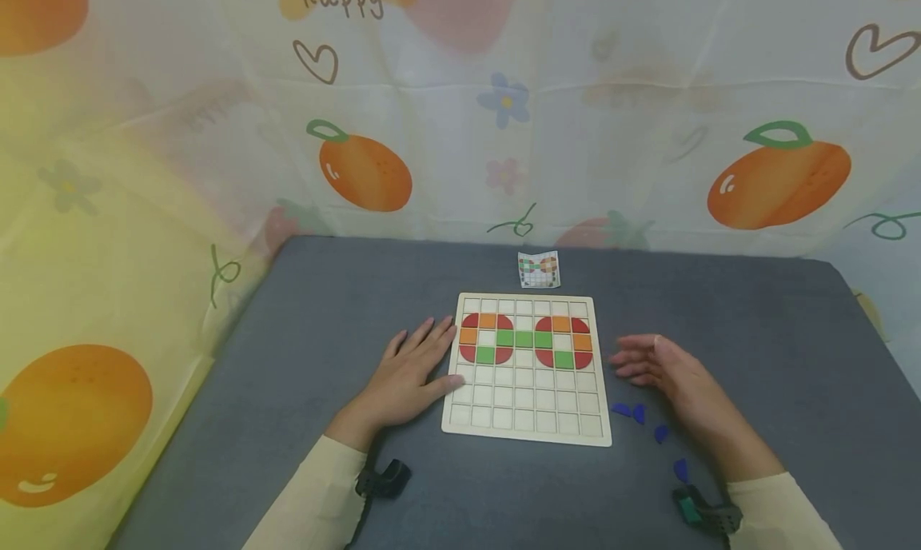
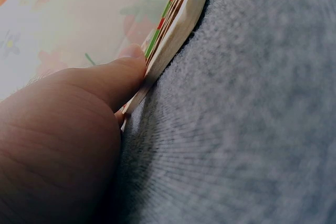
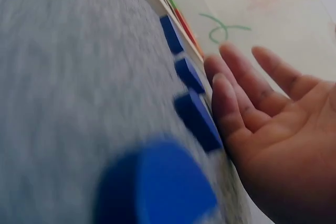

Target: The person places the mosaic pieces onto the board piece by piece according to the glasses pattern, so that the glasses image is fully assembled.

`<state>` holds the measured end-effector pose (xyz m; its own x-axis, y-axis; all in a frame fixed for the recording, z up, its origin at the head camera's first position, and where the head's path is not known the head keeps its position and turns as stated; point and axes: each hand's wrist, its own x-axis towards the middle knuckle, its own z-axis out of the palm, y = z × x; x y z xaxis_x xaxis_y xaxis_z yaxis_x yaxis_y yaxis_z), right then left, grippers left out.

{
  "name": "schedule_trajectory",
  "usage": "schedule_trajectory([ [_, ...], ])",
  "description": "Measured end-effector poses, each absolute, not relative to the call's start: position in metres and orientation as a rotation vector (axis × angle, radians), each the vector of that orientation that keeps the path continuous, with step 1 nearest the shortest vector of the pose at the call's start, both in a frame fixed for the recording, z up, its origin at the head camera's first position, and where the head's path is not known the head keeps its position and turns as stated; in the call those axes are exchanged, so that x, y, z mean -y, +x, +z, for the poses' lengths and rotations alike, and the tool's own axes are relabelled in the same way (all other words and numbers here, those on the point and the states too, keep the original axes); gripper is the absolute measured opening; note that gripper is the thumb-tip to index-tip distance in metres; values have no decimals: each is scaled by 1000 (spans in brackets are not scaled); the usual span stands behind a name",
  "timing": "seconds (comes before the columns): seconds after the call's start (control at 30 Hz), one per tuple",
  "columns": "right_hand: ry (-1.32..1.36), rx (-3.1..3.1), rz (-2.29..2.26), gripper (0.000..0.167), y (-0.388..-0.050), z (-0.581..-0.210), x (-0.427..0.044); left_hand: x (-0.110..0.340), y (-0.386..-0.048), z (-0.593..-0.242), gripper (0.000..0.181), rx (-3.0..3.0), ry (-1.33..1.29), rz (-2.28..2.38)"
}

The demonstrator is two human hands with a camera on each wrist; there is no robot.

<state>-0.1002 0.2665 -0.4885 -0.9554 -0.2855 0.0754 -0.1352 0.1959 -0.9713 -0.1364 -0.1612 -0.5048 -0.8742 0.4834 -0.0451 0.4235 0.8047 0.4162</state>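
Observation:
A cream grid board (image 1: 525,436) lies on the grey table, with red, orange and green pieces forming two ring shapes joined by a green row in its upper half. The left hand (image 1: 410,378) rests flat at the board's left edge, fingers spread, thumb touching the rim; in the left wrist view the thumb (image 2: 123,74) meets the board's side (image 2: 173,35). Right of the board the right hand (image 1: 676,378) holds nothing, its fingers relaxed and palm turned inward. Several blue pieces (image 1: 661,433) lie between it and the board; the right wrist view shows them (image 3: 197,119) beside the hand (image 3: 283,129).
A small printed card (image 1: 539,270) with a coloured pattern stands or lies behind the board; which, I cannot tell. Behind the table (image 1: 345,278) hangs a fruit-printed cloth (image 1: 619,158), which also covers the left side.

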Motion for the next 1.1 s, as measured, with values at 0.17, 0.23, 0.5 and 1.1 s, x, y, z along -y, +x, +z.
schedule_trajectory([
  [0.17,-536,-2215,-1926,53,-95,-490,-282,161,-137,-505,88,-2844,725,610],
  [0.23,-521,-2217,-1888,44,-93,-491,-287,161,-137,-505,88,-2843,725,610],
  [0.5,-443,-2328,-1578,48,-86,-492,-295,161,-137,-505,88,-2842,719,610],
  [1.1,-656,-2693,-1214,19,-84,-495,-278,161,-137,-506,88,-2843,716,607],
])
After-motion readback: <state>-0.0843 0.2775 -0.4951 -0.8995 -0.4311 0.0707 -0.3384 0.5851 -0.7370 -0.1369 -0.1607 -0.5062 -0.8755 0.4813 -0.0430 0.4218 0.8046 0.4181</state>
